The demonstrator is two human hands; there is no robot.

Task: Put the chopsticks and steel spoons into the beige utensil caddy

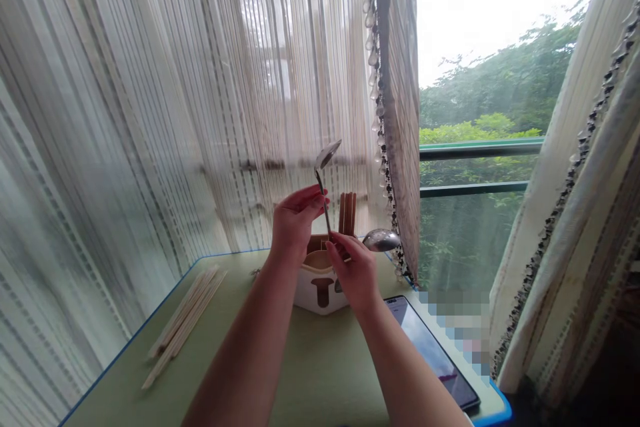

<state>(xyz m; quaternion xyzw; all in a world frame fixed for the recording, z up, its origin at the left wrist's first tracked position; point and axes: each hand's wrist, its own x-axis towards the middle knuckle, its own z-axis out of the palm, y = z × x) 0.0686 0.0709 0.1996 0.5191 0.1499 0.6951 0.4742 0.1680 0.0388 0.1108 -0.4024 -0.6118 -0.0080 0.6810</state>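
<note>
- Two forearms (243,360) of ours closest to camera, reaching over one green table (125,387).
- One ladle (327,156) in our grip, bowl up, handle slanting down to the holder's rim; lower end hidden.
- Left hand (296,221): thumb and fingers pinching the handle just under the bowl.
- Right hand (356,268): thumb and forefinger pinching lower down, just above the rim.
- One white holder (306,285) between our arms, brown inside, one T-shaped cutout facing us.
- Second scoop (381,240), metal, bowl out to the right of the holder; we can't trace its handle.
- Brown sticks (347,213): at least three, upright behind our right hand.
- Pale sticks (185,320): one loose bunch, left side; overlap, we can't count.
- One phone (433,353), right edge, partly behind our forearm.
- Behind: two curtains (150,113), two rails (480,150).
</note>
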